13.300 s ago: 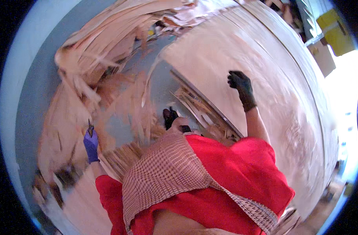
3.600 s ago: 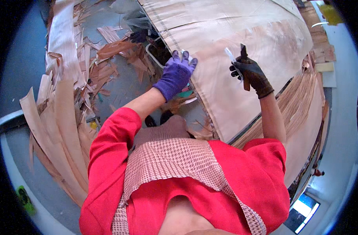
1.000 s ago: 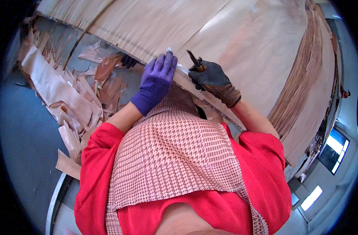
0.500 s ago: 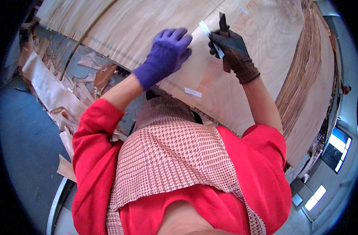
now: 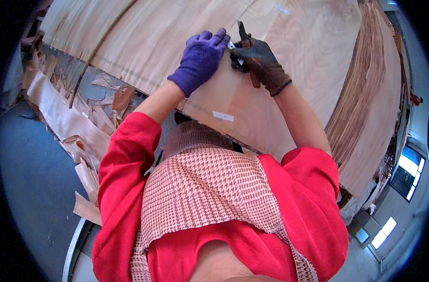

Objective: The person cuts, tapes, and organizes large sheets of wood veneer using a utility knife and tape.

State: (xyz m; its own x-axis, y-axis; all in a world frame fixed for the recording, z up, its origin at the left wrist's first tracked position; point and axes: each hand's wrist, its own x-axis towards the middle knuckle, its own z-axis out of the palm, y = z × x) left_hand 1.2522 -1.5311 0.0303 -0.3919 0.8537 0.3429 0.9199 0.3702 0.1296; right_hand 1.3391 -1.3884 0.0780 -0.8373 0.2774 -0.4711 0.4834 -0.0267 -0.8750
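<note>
Littering the floor point(image 5: 36, 197) at the left, scraps point(image 5: 64, 110) of pale and brown wood lie heaped. A thin dark rod point(image 5: 101, 43) crosses the left part of a broad wood sheet point(image 5: 313, 51), its near end jutting past the edge. The left hand point(image 5: 201, 58), gloved in purple, reaches over the sheet, fingers extended and close together; whether they pinch or only press cannot be told. Nearer the person, a white strip point(image 5: 223, 116) lies flat by the sheet's near edge, bearing a small dark mark too tiny to read. Just beside the left fingertips, a second strip point(image 5: 231, 45) shows over the sheet, running to the right hand point(image 5: 263, 66), which, in a dark glove, is closed around a knife point(image 5: 243, 31), blade pointing away from the person. Farther right are streaked brown layers point(image 5: 353, 98) and a window point(image 5: 408, 171).
</note>
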